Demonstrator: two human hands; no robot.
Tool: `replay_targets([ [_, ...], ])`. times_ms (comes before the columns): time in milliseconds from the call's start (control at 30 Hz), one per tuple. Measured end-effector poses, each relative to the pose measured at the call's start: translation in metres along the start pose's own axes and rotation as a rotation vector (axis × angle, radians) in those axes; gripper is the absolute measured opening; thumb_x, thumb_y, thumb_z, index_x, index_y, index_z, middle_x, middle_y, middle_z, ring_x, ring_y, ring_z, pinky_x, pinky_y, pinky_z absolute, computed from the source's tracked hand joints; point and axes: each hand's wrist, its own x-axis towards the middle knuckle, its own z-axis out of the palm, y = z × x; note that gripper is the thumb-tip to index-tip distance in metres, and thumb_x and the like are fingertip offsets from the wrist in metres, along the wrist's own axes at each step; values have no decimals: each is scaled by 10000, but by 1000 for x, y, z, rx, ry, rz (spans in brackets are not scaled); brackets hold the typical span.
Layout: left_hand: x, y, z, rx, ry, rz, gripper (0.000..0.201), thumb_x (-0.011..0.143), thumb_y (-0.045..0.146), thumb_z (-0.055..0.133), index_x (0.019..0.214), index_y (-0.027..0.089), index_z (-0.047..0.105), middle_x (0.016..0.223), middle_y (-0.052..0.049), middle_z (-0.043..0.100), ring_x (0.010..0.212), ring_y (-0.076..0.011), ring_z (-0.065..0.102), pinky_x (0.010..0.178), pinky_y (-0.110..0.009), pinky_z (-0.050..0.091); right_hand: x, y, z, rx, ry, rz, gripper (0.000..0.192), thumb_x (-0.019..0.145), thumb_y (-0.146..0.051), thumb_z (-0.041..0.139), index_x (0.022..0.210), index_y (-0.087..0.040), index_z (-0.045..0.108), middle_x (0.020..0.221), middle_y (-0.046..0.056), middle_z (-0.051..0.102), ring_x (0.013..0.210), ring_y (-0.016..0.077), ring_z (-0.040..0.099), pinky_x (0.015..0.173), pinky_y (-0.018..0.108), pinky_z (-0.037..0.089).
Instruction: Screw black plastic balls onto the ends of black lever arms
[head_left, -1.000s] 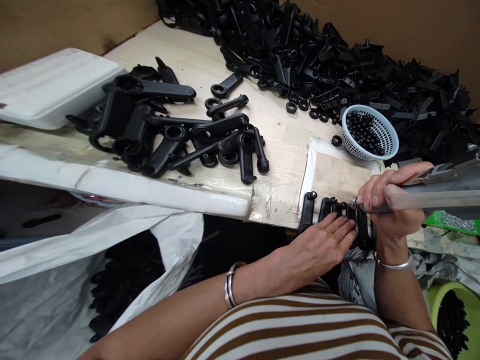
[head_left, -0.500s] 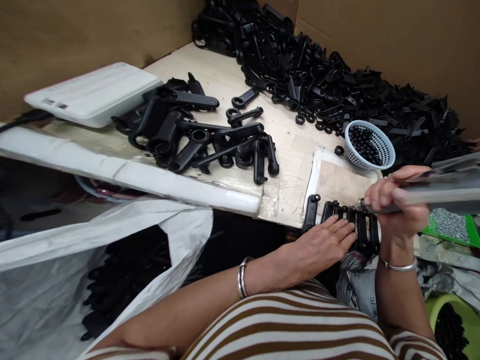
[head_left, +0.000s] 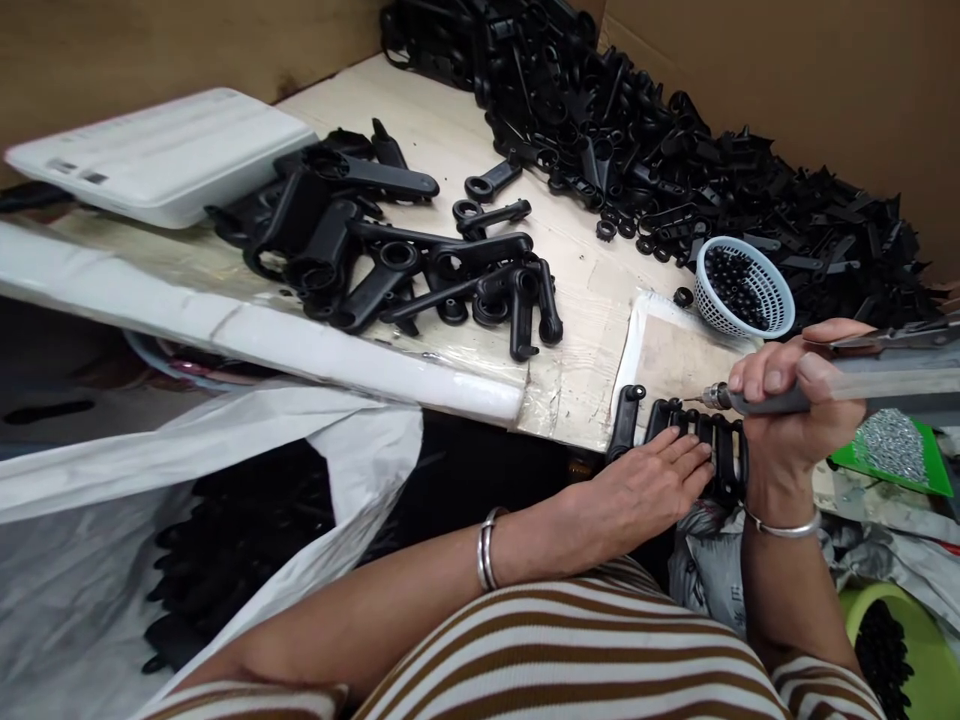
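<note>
The right hand [head_left: 795, 410] is closed around a grey power screwdriver [head_left: 840, 390], whose tip points left and sits just above a row of black plastic levers [head_left: 701, 440] lined up at the near edge of the workbench [head_left: 570, 300]. The left hand [head_left: 649, 485] lies flat, fingers straight, pressing on that row; it grasps nothing. A small white basket [head_left: 780, 300] of black caps stands just beyond the hands. A loose cluster of larger black levers [head_left: 420, 260] lies mid-bench, a deep heap of black parts [head_left: 675, 140] along the cardboard wall. A green tray of screws [head_left: 892, 455] sits right of the screwdriver.
</note>
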Motion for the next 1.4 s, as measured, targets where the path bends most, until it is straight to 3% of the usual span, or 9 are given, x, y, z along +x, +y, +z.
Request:
replay_targets([
  [667, 1, -2, -8, -45, -51, -1, 384, 972, 104, 417, 1337, 76, 531, 1406, -137, 551, 1285, -224, 543, 1126, -379, 340, -6, 4, -2, -12, -14, 40, 228, 704, -291, 717, 839, -236, 542, 469, -113, 489, 339, 96, 429, 381, 252, 407],
  [1133, 0, -1, -3, -40, -11, -3, 370, 969, 127, 445, 1321, 68, 544, 1393, -136, 564, 1278, -236, 550, 1124, -384, 335, -2, -7, 0, -60, -29, 67, 225, 636, -276, 743, 788, -265, 577, 430, -102, 486, 312, 115, 387, 349, 273, 375],
  [1233, 0, -1, -3, -45, -10, -5, 367, 966, 115, 445, 1316, 72, 545, 1389, -141, 567, 1273, -230, 555, 1120, -382, 337, -3, -7, -2, -69, -73, 99, 139, 668, -281, 706, 676, -236, 575, 441, -78, 474, 343, 101, 409, 378, 262, 405],
  [1400, -1, 0, -1, -42, -13, -8, 368, 969, 119, 437, 1319, 77, 543, 1395, -136, 562, 1283, -229, 545, 1123, -376, 329, -5, -3, -5, -57, -77, 136, 210, 704, -273, 667, 564, -202, 527, 453, -68, 426, 380, 81, 416, 421, 241, 443],
])
